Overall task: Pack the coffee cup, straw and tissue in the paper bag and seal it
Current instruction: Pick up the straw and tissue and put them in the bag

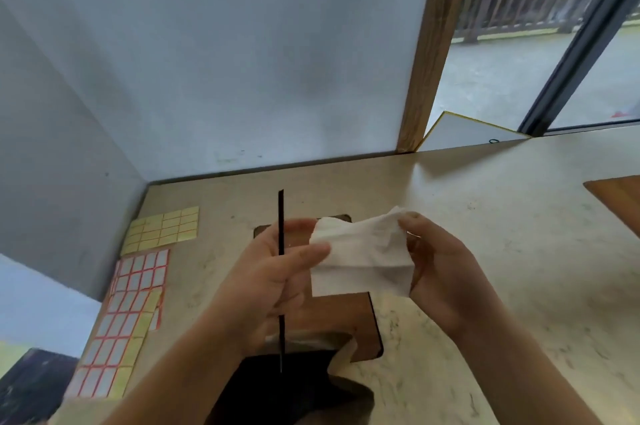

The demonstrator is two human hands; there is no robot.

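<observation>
A crumpled white paper tissue [360, 258] hung stretched above the pale marbled counter [485, 251], pinched by the left hand [273, 279], which also gripped a thin black straw [281, 216] upright, and the right hand [440, 265]. Below lay a brown paper bag [332, 317]; bare counter extended rightward.

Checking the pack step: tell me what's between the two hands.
In the head view, the tissue spans the gap between the left hand and right hand, pinched by both. The left hand also holds the straw, upright.
</observation>
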